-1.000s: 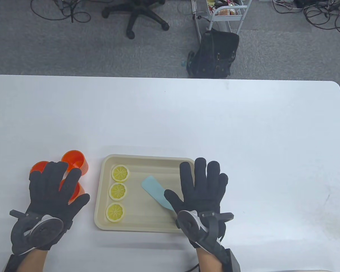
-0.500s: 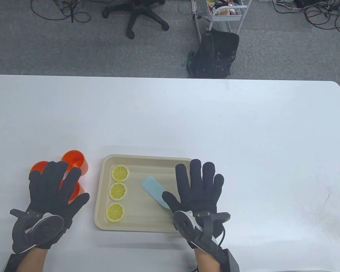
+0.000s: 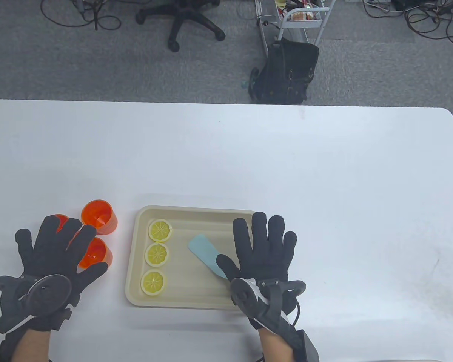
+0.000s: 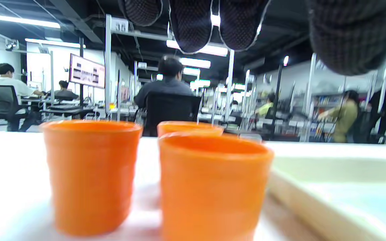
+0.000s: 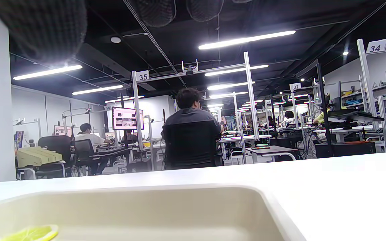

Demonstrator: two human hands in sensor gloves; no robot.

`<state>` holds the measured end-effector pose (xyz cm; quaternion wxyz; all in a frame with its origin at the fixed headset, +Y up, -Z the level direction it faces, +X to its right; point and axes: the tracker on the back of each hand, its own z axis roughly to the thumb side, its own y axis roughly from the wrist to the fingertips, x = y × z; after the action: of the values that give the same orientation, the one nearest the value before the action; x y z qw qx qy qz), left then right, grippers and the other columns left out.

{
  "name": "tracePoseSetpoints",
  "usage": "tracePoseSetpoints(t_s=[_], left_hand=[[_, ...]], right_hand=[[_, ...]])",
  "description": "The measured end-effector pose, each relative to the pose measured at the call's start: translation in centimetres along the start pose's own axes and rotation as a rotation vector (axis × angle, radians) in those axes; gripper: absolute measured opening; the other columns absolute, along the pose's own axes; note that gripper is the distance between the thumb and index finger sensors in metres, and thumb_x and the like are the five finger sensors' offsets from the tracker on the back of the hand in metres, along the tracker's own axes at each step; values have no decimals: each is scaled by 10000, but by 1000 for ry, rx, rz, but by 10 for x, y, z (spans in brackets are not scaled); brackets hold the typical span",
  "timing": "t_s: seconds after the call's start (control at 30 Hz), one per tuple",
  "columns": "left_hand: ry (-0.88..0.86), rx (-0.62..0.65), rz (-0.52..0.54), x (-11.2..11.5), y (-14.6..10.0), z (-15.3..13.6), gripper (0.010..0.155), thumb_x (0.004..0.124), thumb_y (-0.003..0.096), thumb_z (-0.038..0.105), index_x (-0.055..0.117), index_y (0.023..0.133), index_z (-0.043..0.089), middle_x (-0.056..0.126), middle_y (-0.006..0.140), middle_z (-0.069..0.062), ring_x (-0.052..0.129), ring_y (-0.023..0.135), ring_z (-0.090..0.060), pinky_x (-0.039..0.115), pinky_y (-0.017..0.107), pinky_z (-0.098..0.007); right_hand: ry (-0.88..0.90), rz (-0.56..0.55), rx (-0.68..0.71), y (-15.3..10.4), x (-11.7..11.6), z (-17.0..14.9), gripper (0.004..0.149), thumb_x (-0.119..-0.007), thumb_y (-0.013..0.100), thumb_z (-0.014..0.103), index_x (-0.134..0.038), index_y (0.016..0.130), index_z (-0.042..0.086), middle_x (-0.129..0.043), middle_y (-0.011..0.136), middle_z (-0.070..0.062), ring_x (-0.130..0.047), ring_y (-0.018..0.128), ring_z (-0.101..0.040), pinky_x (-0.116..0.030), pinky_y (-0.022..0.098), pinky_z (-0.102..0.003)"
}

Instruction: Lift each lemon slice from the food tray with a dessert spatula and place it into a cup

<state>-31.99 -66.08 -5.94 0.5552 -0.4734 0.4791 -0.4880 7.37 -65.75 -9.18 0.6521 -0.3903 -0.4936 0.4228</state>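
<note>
A beige food tray (image 3: 181, 298) holds three lemon slices in a column: far (image 3: 160, 230), middle (image 3: 157, 255) and near (image 3: 153, 282). A light blue dessert spatula (image 3: 204, 253) lies slanted in the tray, its handle end hidden under my right hand (image 3: 264, 245), which hovers flat with spread fingers over the tray's right side. Three orange cups (image 3: 99, 217) stand left of the tray. My left hand (image 3: 54, 249) is spread flat over the two left cups, holding nothing. In the left wrist view the cups (image 4: 213, 180) stand close in front, beside the tray (image 4: 317, 187).
The white table (image 3: 324, 181) stretches wide beyond and to the right of the tray. A black bag (image 3: 287, 73), a cart and an office chair stand on the floor behind the far edge.
My left hand has slid left and toward me, uncovering more of the near orange cup. My right hand shifted slightly left and has stayed flat over the spatula's handle.
</note>
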Motion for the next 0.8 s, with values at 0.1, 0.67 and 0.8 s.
tracePoseSetpoints(t_s=[0.1,0.67,0.8], left_hand=[[-3,-32,-159,10,5,-4,958,848,426,740,472,1203,327,481,1288,-114,298,1189,-543,144,738,-841],[88,-46,-289,34,18,-2,1005,885,440,690,376,1217,306,502,1271,-128,318,1181,-542,146,740,-827],[99,-45,-266,37,20,-2,973,866,460,681,384,1213,295,567,1230,-122,379,1176,-518,175,751,-816]], right_hand=[[3,8,2,0,-1,1,865,-772,468,623,-386,1159,273,-287,1244,-142,-203,1142,-503,-224,753,-742],[-28,54,9,1,-5,4,840,-762,473,619,-406,1156,285,-305,1243,-147,-209,1143,-502,-229,754,-742],[-33,62,10,1,-5,5,838,-762,474,618,-406,1156,286,-307,1242,-148,-212,1142,-504,-231,754,-741]])
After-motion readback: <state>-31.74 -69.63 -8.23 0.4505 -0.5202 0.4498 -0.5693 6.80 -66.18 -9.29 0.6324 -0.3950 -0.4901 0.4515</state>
